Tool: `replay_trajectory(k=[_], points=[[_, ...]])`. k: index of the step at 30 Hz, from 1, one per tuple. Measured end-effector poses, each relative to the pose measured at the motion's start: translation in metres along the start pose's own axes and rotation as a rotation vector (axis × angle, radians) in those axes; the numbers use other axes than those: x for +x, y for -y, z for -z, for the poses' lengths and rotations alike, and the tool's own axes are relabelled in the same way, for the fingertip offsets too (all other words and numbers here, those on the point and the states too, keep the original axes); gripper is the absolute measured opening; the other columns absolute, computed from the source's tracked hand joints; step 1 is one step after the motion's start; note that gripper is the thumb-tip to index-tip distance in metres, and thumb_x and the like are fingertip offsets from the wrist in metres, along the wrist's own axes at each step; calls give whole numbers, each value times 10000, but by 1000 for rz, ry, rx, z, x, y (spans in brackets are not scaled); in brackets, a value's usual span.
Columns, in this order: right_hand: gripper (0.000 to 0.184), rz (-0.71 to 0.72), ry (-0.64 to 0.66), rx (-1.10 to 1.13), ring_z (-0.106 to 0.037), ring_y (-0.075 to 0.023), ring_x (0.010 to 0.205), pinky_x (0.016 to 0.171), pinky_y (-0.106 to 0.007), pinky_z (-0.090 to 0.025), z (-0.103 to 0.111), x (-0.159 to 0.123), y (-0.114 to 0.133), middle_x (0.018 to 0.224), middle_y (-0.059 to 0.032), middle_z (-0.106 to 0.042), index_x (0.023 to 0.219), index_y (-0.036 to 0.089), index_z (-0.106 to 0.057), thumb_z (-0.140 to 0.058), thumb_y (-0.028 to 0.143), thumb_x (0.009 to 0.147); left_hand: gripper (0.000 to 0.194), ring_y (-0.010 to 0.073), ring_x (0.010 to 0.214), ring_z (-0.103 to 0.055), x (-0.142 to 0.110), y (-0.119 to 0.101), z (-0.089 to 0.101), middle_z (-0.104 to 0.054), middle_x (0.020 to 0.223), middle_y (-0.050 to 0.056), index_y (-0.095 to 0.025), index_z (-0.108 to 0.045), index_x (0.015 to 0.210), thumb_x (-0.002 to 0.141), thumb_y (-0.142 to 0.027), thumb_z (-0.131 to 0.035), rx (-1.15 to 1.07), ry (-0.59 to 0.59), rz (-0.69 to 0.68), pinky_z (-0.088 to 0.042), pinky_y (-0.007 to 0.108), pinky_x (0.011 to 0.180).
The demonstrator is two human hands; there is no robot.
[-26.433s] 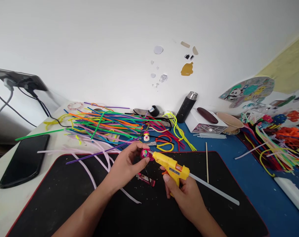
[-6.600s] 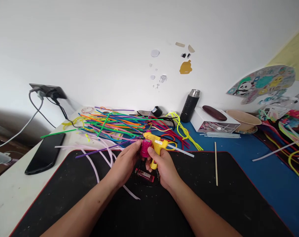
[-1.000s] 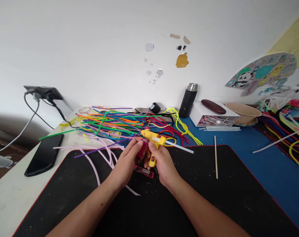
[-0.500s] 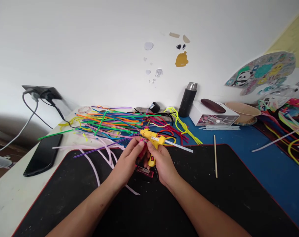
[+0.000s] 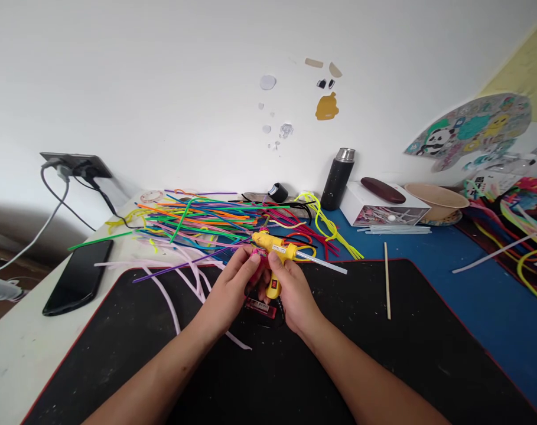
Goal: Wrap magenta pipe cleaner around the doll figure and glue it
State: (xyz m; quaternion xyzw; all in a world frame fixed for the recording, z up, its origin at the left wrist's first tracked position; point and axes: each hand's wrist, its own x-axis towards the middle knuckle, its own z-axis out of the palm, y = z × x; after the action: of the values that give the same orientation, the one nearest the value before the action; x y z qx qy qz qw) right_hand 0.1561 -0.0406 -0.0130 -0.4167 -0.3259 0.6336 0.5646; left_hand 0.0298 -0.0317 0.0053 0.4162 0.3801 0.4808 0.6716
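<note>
A yellow hot glue gun (image 5: 277,250) is gripped in my right hand (image 5: 297,289), with a clear glue stick (image 5: 322,262) jutting from its back end to the right. Its nozzle points up and away from me. Close beside it, my left hand (image 5: 233,282) is closed, thumb pressed on a small pink and red fuzzy piece (image 5: 258,254). Fingers hide most of that piece, so its shape cannot be made out. On the black mat (image 5: 339,366) just below the hands lies a reddish, see-through item with a label (image 5: 262,307), partly covered.
Many coloured pipe cleaners (image 5: 206,221) are heaped behind the hands; pale pink ones (image 5: 162,292) trail onto the mat. A phone (image 5: 77,277) lies left. A wooden stick (image 5: 387,280) is at right. A black flask (image 5: 337,179), white box (image 5: 354,200) and beige bowl (image 5: 436,200) stand behind.
Both hands keep nearly the same place and hold. The dark cord beneath my right hand has shifted slightly.
</note>
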Motion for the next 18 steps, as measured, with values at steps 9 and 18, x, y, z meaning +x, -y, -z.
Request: replay_trajectory(k=[9,18], points=[[640,35,-34,64,-576,-119,452,403,-215,-402,6,4,13,652,39,-602,1048,177,-730,-751,780,831,392,146,656,-467,12,-19,17,-544,721,-29,-217,-598,853,830,-536,-824,-116,-181,-190,-359,264,582],[667,13,-228,66,-578,-127,438,403,-227,-390,20,15,11,628,32,-635,1039,159,-727,-812,762,766,455,143,661,-481,21,-15,24,-560,715,-34,-213,-604,853,793,-593,-847,-117,-196,-150,-356,261,584]])
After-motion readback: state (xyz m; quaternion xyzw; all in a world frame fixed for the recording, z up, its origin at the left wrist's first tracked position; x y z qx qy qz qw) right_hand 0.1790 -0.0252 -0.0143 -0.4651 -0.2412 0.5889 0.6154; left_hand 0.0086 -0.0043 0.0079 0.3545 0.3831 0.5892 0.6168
